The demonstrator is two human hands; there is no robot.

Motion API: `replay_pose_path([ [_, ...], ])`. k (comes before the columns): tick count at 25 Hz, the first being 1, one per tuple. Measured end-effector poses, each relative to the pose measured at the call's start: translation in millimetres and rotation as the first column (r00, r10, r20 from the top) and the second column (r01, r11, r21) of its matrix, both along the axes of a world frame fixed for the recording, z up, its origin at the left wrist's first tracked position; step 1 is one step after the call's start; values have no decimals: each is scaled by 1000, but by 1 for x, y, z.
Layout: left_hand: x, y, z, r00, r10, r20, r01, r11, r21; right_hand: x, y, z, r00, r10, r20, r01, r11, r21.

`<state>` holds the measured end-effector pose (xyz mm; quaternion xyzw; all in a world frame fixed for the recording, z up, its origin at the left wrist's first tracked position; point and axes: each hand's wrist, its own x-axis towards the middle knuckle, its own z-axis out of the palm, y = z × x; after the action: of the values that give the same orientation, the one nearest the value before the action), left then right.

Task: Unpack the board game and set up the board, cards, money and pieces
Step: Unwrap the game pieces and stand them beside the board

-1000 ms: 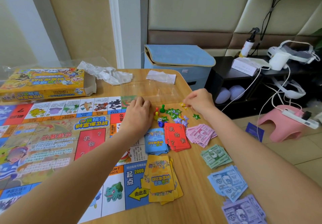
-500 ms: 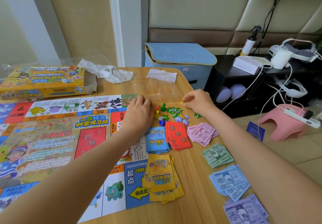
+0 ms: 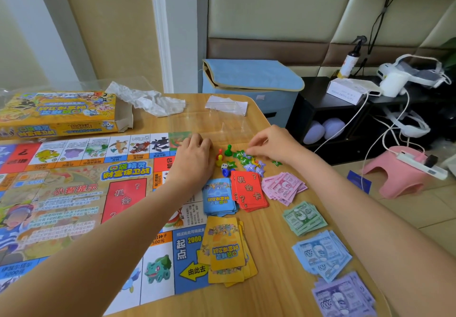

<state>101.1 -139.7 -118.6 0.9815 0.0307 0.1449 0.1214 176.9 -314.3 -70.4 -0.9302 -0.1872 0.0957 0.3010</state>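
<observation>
The game board (image 3: pixel 74 193) lies unfolded on the left of the wooden table (image 3: pixel 276 279). My left hand (image 3: pixel 195 158) rests on the board's right edge, fingers loosely bent and holding nothing I can see. Just right of it stand a green pawn (image 3: pixel 228 149), red and yellow pawns (image 3: pixel 219 158), a blue pawn (image 3: pixel 225 172) and a die (image 3: pixel 224 166). My right hand (image 3: pixel 271 146) pinches at the pile of star tokens (image 3: pixel 249 162). Blue cards (image 3: pixel 218 198), red cards (image 3: pixel 249 190) and yellow cards (image 3: pixel 227 250) lie in stacks. Pink (image 3: pixel 283 187), green (image 3: pixel 304 218), blue (image 3: pixel 320 255) and purple money (image 3: pixel 343 297) lies along the right edge.
The yellow game box (image 3: pixel 56 116) sits at the back left, with crumpled wrapping (image 3: pixel 148 102) and a clear plastic bag (image 3: pixel 222 116) behind the pieces. Beyond the table stand a blue storage box (image 3: pixel 251 87), a black shelf (image 3: pixel 320 102) and a pink stool (image 3: pixel 399 171).
My right hand has shifted a little left onto the star tokens. My left hand has stayed where it was on the board's edge.
</observation>
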Motion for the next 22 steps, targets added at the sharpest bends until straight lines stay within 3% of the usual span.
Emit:
replay_pose_path([
  [7,0,-1,1,1000,1,-11,-1,1000,6,1,-3,-13,994,-107,16,106,992,71],
  [15,0,0,0,1000,-1,2,1,1000,-7,6,-28,-13,989,-113,100,111,994,23],
  [18,0,-1,-1,1000,-2,8,2,1000,-19,6,-40,-11,995,-101,20,99,992,82],
  [22,0,-1,0,1000,1,4,-1,1000,-16,6,-46,-17,997,-64,-46,66,997,48],
])
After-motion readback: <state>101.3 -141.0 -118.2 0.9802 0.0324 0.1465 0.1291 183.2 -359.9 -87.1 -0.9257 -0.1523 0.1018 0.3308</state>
